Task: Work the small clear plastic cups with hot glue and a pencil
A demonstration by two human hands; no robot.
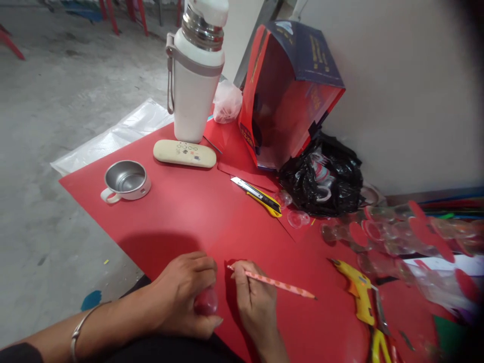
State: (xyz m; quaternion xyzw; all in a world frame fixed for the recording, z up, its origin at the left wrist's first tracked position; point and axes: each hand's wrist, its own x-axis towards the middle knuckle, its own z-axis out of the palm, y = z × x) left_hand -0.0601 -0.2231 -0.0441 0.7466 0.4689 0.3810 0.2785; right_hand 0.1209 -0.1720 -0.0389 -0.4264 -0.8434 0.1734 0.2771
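Observation:
My left hand (185, 290) is closed around a small clear plastic cup (206, 302) near the front edge of the red table sheet (181, 201). Part of the cup is hidden by my fingers. Just to the right, my right hand (257, 297) grips a pink patterned pencil (280, 284) near its end, between thumb and fingers. The pencil's sharpened tip points to the right, away from the cup. Beyond my hands lies a yellow box cutter (260, 196) with its blade out.
A white thermos (198, 75), a cream case (184, 154) and a metal-lined cup (126, 180) stand at the back left. Behind are a red-blue box (302, 55) and a black plastic bag (340, 166). A yellow glue gun (357, 290), scissors (379, 345) and several clear cups (393, 232) lie right.

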